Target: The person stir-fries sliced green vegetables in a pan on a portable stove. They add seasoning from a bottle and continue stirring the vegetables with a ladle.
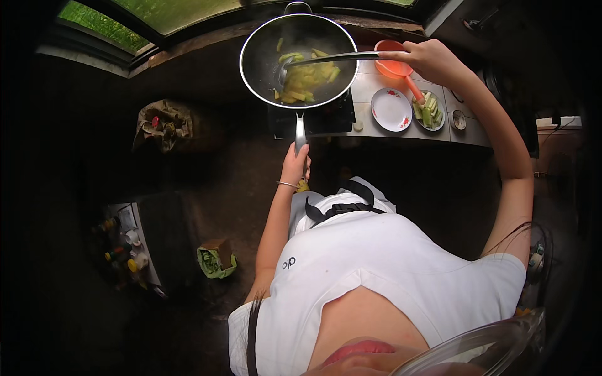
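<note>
My left hand is closed around the metal handle of a deep frying pan, which stands over a black stove. Gripped in my right hand is a long metal spatula or ladle; it reaches across the pan's right rim, its head at the left side of the food. Yellow-green vegetable pieces lie in the pan, with light steam over them. Right of the pan are a flowered white plate and a second plate holding pale green cut pieces.
An orange plastic dipper and a small bowl are on the tiled counter. A crumpled bag is at left. Lower down stand a green-lined box and a shelf with jars. Windows border the back.
</note>
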A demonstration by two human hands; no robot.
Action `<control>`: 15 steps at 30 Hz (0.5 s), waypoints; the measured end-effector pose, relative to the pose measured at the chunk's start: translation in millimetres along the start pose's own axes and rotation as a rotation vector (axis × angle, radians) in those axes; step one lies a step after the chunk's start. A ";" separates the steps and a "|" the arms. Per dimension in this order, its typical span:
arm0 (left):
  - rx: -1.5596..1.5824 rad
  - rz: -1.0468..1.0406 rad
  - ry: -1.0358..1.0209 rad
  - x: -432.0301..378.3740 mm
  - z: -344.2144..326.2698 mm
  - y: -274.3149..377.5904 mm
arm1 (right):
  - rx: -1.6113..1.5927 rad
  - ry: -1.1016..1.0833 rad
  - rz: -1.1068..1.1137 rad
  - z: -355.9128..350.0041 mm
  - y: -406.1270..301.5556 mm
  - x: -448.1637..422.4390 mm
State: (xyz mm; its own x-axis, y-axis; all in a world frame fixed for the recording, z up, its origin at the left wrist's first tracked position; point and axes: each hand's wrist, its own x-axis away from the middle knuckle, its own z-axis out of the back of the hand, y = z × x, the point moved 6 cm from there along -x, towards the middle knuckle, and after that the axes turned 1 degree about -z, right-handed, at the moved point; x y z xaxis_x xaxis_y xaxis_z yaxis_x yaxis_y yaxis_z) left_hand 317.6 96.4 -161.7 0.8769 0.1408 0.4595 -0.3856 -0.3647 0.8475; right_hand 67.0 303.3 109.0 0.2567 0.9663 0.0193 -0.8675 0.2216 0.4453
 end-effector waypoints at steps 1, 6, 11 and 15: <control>-0.005 0.004 0.002 0.7 -0.9 1.8 | 0.065 0.031 0.022 8.6 -0.5 2.1; 0.012 0.022 -0.001 4.1 -4.9 7.6 | 0.194 0.161 0.178 -3.1 -13.1 -12.5; -0.001 0.027 -0.001 2.9 -2.3 4.9 | 0.162 0.055 0.116 -6.9 1.2 9.4; 0.009 0.025 -0.005 2.8 -0.2 0.4 | -0.106 -0.084 -0.173 -17.2 24.5 19.8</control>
State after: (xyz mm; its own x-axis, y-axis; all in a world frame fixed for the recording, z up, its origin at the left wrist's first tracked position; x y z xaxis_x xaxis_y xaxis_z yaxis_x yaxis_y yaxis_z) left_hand 319.8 96.8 -160.0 0.8684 0.1265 0.4794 -0.4052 -0.3762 0.8332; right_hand 43.5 330.1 104.9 0.4368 0.8991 0.0275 -0.8463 0.4004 0.3515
